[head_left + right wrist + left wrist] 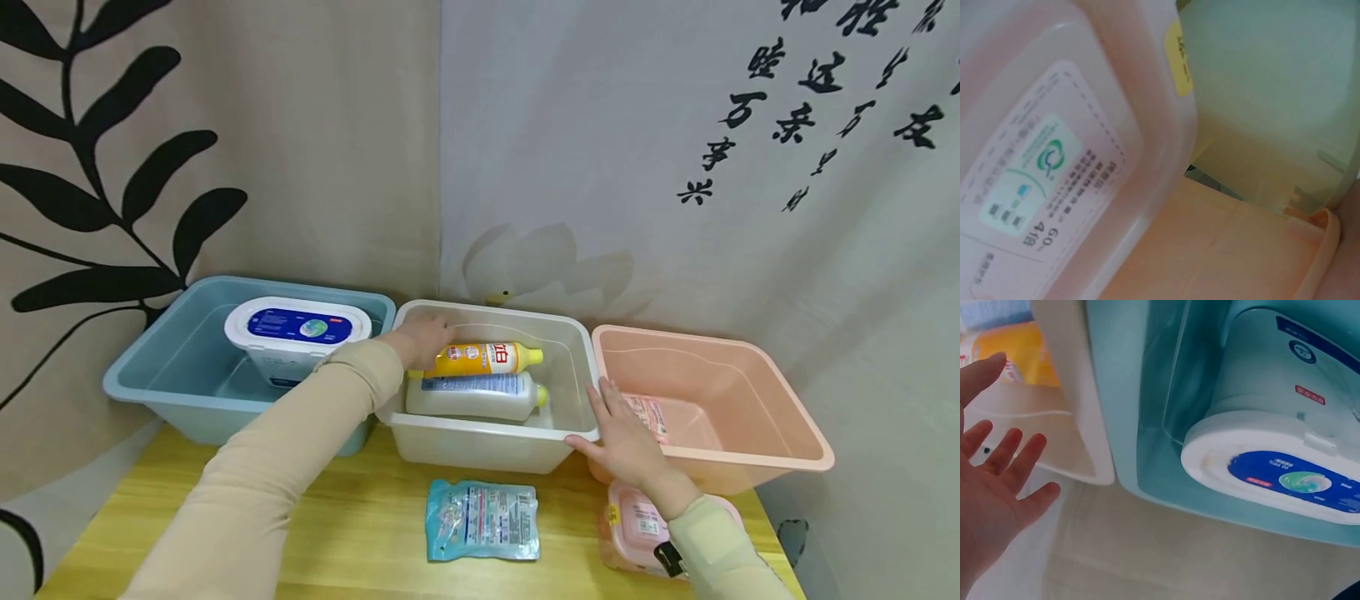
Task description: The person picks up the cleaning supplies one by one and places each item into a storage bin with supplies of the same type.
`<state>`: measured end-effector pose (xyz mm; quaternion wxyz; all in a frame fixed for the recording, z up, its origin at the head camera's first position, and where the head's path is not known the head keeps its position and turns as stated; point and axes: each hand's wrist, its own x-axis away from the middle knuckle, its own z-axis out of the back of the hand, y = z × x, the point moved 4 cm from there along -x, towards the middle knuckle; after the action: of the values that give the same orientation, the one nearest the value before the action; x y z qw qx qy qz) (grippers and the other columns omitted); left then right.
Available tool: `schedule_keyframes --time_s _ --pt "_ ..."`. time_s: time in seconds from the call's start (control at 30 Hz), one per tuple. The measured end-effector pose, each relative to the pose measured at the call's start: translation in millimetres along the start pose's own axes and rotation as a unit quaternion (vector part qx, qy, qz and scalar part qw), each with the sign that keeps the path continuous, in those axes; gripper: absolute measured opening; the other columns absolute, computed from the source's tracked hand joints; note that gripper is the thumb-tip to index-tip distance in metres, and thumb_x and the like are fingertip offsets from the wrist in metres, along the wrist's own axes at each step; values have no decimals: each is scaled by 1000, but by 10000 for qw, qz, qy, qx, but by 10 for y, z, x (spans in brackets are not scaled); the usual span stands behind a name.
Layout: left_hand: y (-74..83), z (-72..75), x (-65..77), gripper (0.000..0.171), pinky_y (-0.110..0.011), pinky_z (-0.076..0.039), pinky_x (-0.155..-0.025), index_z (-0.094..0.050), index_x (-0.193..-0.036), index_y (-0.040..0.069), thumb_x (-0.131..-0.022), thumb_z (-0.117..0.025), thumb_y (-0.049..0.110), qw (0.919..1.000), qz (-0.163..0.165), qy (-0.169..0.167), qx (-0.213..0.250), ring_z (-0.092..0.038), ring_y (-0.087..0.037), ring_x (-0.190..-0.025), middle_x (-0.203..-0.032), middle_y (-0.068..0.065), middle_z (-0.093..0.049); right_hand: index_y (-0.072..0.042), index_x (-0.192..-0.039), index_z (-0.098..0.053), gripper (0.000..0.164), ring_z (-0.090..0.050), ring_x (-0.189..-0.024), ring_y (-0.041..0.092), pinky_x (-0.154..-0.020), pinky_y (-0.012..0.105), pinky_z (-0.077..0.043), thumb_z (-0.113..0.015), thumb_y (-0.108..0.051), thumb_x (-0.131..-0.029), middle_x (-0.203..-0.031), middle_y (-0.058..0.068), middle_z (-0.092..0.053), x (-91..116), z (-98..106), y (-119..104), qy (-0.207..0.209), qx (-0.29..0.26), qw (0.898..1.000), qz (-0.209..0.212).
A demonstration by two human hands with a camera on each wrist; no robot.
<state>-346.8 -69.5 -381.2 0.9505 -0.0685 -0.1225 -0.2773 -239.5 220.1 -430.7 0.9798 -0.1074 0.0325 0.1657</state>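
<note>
White bin [480, 437]: right hand [626, 442] flat on rim; left hand [420, 340] inside, fingers spread per wrist view, head view hides them.

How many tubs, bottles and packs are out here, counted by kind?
Tubs: 3, the blue tub, the white tub and the pink tub
Bottles: 2, the yellow bottle and the white bottle, both lying in the white tub
Lidded box: 1, the white box in the blue tub
Flat packs: 2, the blue pack and the pink pack on the table
Total: 8
</note>
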Motion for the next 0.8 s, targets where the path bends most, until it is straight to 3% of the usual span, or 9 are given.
schedule_keyframes --time_s 0.17,0.33,0.5,0.8 --pt "-5 46 7 55 -49 -31 -111 -47 -135 10 -85 -67 20 9999 92 38 83 -48 -31 -119 -132 -14 -51 2 -144 -29 88 -20 -140 44 -107 57 -31 -58 -54 -84 -152 27 -19 6 -9 0 38 -32 10000 28" --pt "-17 52 37 57 -52 -22 -114 -46 -136 9 -86 -66 26 9994 90 97 330 -38 -37 -130 -138 -15 -46 2 -145 -27 88 -19 -140 43 -108 57 -30 -58 -54 -84 -153 27 -17 5 -13 2 -23 -25 10000 10" --pt "-34 37 61 56 -55 -22 -113 -48 -134 10 -85 -66 31 9988 -56 310 369 -36 -39 -129 -136 -16 -47 2 -145 -27 89 -19 -140 44 -107 57 -30 -58 -55 -84 -153 27 -17 2 -8 -2 -45 -24 10000 23" --pt "-59 88 188 56 -59 -20 -112 -48 -136 14 -86 -63 35 9965 72 499 667 -34 -38 -131 -140 -14 -45 2 -145 -27 88 -19 -140 44 -108 57 -29 -57 -55 -85 -153 27 -17 8 11 0 -14 -69 10000 23"
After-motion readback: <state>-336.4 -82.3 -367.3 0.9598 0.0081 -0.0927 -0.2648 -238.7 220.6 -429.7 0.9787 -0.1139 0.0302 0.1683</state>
